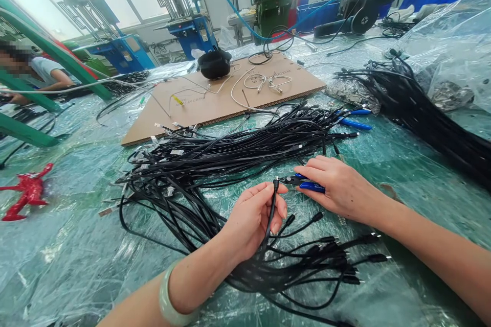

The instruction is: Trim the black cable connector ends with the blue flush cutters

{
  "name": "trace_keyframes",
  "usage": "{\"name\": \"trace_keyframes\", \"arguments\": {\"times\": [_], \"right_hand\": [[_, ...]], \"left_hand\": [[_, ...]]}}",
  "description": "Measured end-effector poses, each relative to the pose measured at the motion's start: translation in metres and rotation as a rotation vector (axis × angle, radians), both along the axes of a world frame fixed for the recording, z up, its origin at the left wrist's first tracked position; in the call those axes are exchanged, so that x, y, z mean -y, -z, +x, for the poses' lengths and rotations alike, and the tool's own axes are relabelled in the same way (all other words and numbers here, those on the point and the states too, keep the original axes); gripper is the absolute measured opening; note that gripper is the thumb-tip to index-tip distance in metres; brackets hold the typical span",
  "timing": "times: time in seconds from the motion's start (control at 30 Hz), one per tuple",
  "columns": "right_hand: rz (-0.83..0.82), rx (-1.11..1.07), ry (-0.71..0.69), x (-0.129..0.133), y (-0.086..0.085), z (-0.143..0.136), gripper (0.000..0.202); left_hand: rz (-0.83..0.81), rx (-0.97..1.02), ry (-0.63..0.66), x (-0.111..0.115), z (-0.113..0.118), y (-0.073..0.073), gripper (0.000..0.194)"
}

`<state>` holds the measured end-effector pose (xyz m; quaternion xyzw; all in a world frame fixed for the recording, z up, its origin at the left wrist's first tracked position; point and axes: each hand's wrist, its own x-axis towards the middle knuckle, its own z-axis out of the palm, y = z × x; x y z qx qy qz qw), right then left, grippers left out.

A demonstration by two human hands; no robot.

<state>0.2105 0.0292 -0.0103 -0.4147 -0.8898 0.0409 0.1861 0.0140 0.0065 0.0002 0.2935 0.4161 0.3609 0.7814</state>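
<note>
Between the thumb and fingers of my left hand [249, 217] is the connector end of a black cable [272, 209], its tip pointing up. My right hand [337, 186] grips small blue-handled cutting pliers [311, 185]. The jaws of the pliers reach the cable's connector tip; whether they touch it I cannot tell. Below my left hand, a bundle of black cables [268, 276] fans out to the right with its connector ends loose. Beyond both hands lies a larger heap of black cables [230, 148], with pale plugs at its left end.
Flat cardboard [215, 94] lies behind the heap, bearing white cables [264, 82] and a black round object [214, 64]. Other blue-handled pliers [356, 123] rest at the heap's right end. More black cables [425, 107] lie right, a red figure [27, 191] left. A person [42, 71] sits far left.
</note>
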Motion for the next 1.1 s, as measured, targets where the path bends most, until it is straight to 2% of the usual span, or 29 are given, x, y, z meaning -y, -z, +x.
{"name": "trace_keyframes", "arguments": {"times": [0.53, 1.1], "right_hand": [[-0.038, -0.056, 0.0, -0.0004, 0.0005, 0.0026, 0.021], [-0.002, -0.041, -0.002, 0.0004, -0.0013, -0.0003, 0.019]], "left_hand": [[0.024, 0.004, -0.002, 0.0007, 0.0001, -0.0003, 0.02], [0.015, 0.006, 0.003, 0.0008, 0.0, -0.0003, 0.02]]}}
